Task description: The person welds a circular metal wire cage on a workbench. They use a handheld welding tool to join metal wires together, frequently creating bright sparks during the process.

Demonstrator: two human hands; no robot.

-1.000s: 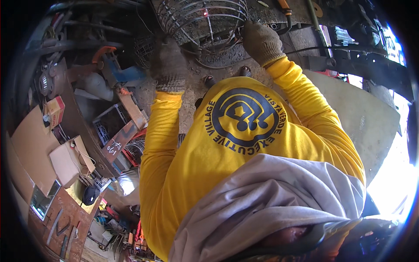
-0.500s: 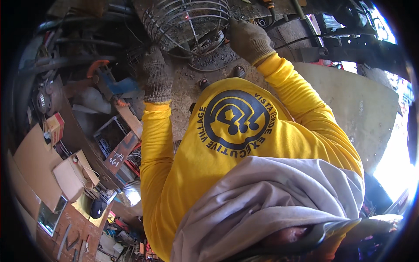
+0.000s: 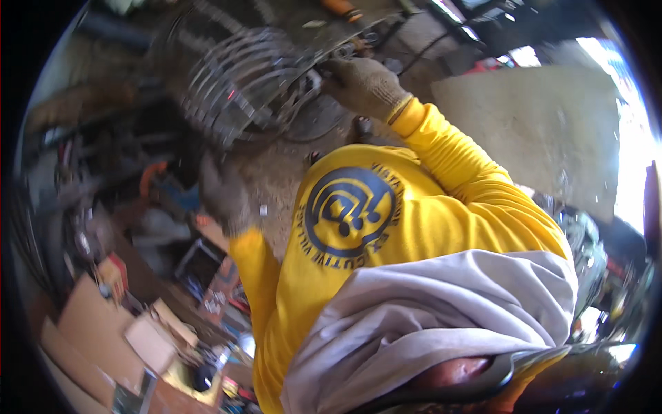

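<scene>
A round cage of bent metal bars (image 3: pixel 238 86) is tilted in front of me, smeared by motion. My right hand (image 3: pixel 367 88), in a knitted work glove, is closed at the cage's right rim, its fingertips partly hidden there. My left hand (image 3: pixel 224 192), gloved too, is near the cage's lower left end. Blur hides its fingers, and I cannot tell whether it touches the bars. Both arms wear yellow sleeves.
A tool with an orange handle (image 3: pixel 341 8) lies beyond the cage. To the right leans a large pale flat sheet (image 3: pixel 534 131). Cardboard pieces (image 3: pixel 103 334) and cluttered boxes fill the lower left. An orange curved handle (image 3: pixel 150 177) is left of my left hand.
The cage has swung left and tilted in the view. My left hand is lower and blurred; my right hand has shifted left and slightly down. The whole view has turned.
</scene>
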